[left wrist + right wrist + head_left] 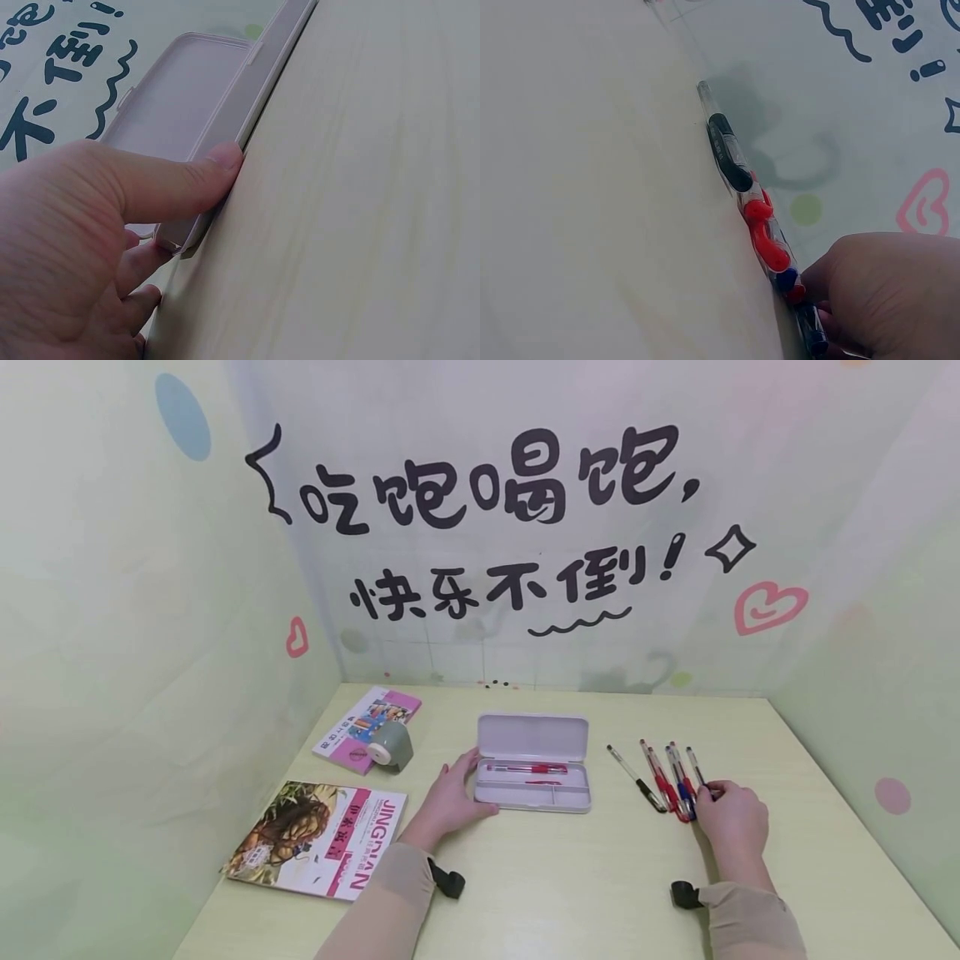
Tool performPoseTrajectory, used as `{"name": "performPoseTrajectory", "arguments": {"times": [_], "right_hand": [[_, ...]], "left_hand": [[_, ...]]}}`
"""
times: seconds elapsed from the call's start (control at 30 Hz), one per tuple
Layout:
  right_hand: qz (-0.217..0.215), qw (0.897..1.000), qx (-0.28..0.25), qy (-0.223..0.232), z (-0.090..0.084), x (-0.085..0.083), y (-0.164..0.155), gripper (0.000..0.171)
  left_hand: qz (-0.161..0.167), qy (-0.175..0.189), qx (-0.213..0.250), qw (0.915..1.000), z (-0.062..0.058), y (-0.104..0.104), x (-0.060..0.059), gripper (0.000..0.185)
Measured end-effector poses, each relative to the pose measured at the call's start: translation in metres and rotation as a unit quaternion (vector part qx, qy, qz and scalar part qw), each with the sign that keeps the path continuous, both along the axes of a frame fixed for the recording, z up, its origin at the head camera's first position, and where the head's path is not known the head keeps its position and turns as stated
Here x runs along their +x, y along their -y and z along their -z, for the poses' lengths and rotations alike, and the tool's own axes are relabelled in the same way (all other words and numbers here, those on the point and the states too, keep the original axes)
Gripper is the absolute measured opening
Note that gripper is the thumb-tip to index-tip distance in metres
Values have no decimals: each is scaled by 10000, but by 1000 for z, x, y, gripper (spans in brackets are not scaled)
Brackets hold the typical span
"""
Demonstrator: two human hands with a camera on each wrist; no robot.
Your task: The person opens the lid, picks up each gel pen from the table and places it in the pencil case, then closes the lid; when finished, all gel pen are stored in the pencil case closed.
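Partly hidden — right hand [731, 820] pinching pens [678, 779], fingertips unseen.

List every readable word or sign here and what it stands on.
"吃饱喝饱," on the back wall.
"快乐不倒!" on the same wall, below it.
"JINGDIAN" on the magazine; its smaller print is unreadable.
The pink booklet under the tape roll: print too small to read.

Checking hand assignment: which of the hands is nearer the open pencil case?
Left. The left hand touches the pencil case at its left end; the right hand is off to its right, at the loose pens.
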State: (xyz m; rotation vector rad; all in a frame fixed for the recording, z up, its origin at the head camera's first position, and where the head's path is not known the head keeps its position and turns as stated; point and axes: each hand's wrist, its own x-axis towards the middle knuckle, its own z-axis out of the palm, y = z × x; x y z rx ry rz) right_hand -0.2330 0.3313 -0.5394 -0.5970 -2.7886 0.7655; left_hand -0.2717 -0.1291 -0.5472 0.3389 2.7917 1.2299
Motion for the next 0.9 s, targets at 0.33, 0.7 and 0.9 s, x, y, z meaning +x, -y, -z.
{"name": "performPoseTrajectory", "arguments": {"times": [0.33, 0.7, 0.9], "right_hand": [[87, 9998, -60, -142, 4, 0, -1, 44], [204, 9959, -205, -857, -7, 3, 29, 41], [-220, 9830, -165, -1818, -22, 1, 67, 31]], "left_hand": [[-4, 50, -13, 10000, 1, -1, -1, 119], [-112, 51, 18, 9999, 3, 0, 1, 117], [-68, -7, 61, 10000, 3, 0, 0, 117]]}}
